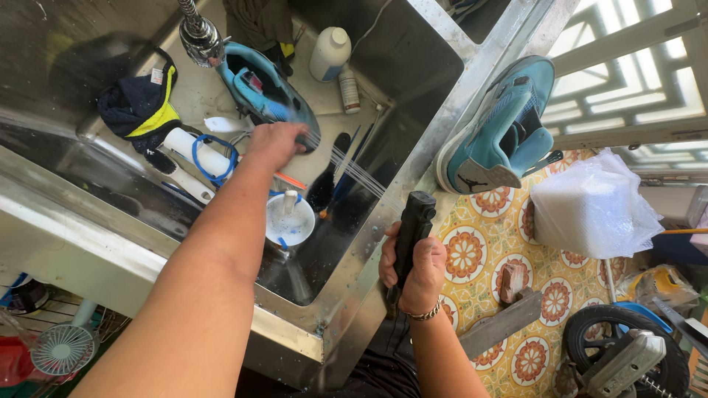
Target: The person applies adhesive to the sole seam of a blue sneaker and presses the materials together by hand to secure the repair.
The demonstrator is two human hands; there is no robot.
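In the steel sink (413, 158): a light blue sneaker (267, 92) lies under thin jets of water (354, 168).
Left hand (274, 144): fingers curled over the sneaker's toe, pinning it down.
Right hand (414, 269): fist wrapped tight around a black spray handle (411, 236), held upright at the sink's edge.
Sink rim: a second blue sneaker (501, 129) rests there.
Basin clutter: white bottle (329, 53), white cup (289, 221), dark cloth (140, 107).
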